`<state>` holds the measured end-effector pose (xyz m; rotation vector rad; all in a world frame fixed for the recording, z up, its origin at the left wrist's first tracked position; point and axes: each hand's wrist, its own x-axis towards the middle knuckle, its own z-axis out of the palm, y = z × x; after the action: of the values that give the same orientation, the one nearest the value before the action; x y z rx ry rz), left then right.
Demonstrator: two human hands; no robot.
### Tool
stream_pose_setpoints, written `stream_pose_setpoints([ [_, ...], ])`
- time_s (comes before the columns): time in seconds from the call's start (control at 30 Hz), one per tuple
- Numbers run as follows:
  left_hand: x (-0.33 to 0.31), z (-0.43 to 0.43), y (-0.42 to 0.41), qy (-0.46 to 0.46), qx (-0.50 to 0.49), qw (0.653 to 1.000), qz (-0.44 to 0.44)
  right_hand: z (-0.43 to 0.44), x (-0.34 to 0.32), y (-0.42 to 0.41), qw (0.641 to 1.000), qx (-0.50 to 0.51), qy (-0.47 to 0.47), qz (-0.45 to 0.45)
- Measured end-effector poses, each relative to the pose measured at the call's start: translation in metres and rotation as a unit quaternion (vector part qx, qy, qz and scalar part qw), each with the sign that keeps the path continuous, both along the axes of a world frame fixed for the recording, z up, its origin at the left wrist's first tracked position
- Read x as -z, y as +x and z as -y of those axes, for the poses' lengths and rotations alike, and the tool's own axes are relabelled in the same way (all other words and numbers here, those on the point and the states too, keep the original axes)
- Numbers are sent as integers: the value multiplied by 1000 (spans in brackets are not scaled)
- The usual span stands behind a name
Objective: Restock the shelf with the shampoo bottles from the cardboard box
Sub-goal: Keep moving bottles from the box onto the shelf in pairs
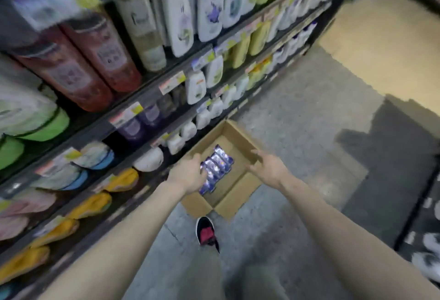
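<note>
Hands over cardboard box point(240, 130) on the floor beneath the shelf point(147, 85): my left hand point(188, 174) touches the purple shampoo bottles point(217, 164) inside, fingers point(198, 174) bent, grip unclear through blur; my right hand point(270, 166) hovers spread, empty. I should clasp one bottle's body squarely before lifting.

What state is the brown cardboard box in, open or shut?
Open. The brown cardboard box has flaps spread outward; purple shampoo bottles show inside.

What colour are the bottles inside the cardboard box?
The shampoo bottles are purple and silvery; head view.
</note>
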<state>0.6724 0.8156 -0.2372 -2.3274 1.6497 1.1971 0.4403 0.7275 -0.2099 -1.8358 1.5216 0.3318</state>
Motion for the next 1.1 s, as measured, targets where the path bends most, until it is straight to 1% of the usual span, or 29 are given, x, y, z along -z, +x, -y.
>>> stream_pose_setpoints([
  [0.1,33,41,0,19,-54,998,-19,53,34,4,999,15,43,8],
  [0.27,104,98,-20,45,-192,979,-43,137,112,10,996,10,84,10],
  [0.37,161,124,-43,69,-266,961,-29,183,174,10,994,-24,106,-7],
  [0.53,257,149,-92,136,-368,919,-46,234,281,2,984,-107,143,-24],
  [0.67,323,159,-132,179,-394,898,-75,259,351,-6,971,-169,164,-39],
  [0.8,379,167,-153,176,-431,879,-97,276,418,-4,961,-209,167,-65],
  [0.9,423,179,-154,163,-464,865,-100,280,465,10,963,-206,158,-69],
  [0.97,460,186,-151,143,-483,858,-98,277,497,22,966,-206,148,-42],
  [1.1,533,200,-143,109,-503,853,-84,267,558,37,975,-173,137,44],
])
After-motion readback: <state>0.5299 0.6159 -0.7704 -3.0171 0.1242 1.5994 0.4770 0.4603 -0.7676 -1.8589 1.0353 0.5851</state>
